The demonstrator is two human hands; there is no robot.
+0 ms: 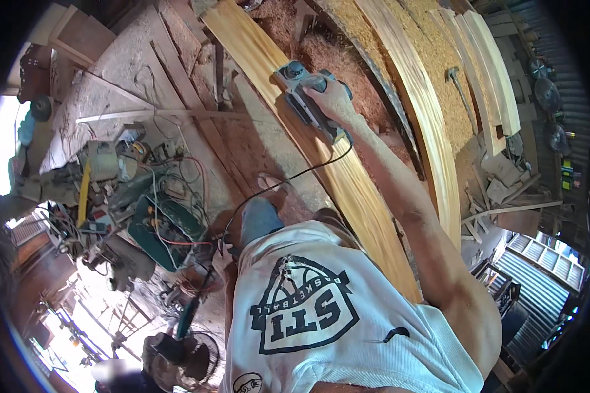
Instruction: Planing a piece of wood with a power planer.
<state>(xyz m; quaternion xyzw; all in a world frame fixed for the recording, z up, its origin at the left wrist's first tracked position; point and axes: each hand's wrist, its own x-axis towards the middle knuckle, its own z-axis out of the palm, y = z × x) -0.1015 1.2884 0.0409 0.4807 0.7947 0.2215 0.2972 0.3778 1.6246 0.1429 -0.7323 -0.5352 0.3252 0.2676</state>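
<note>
Now the right hand grips a power planer.

Blue-grey corded electric planer, resting lengthwise on a long, yellow-brown wooden plank

Your right hand is covering part of the planer. Nearer you than the planer, your shirt is hiding the end of the plank; your left hand's grip is appearing too small to read.
</note>
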